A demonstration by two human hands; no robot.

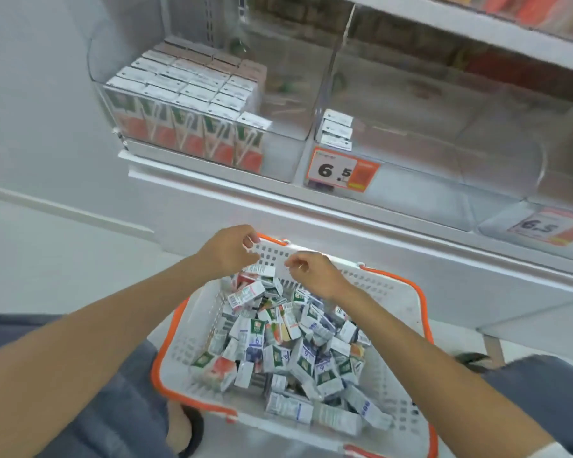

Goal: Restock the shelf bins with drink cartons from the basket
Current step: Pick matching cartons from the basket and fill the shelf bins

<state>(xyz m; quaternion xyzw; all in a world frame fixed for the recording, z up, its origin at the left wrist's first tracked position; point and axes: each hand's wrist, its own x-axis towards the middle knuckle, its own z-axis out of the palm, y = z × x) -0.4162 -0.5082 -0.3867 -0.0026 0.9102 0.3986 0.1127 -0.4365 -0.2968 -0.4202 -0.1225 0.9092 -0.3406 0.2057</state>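
- Your left hand hovers over the far end of the basket, close to its orange rim. The fingers are curled, and a carton lies right beneath them — whether they grip it cannot be told.
- Your right hand hangs just beside the left one, above the same end of the basket. Its fingers are loosely curled and nothing shows in them.
- The basket, white with perforated walls, stands on the floor between your knees and the foot of the shelf unit.
- The loose drink cartons lie in a jumbled heap inside the basket, tilted every way, some green and red, others blue.
- The left bin, of clear plastic, holds the shelved cartons, upright in neat rows. They fill its left part; one further carton stands alone at the front, to their right.
- The middle bin holds the three cartons in a file against its left wall.
- An orange price tag reading 6.5 hangs on the front of the middle bin, below those three cartons — a second price tag shows farther right, blurred.
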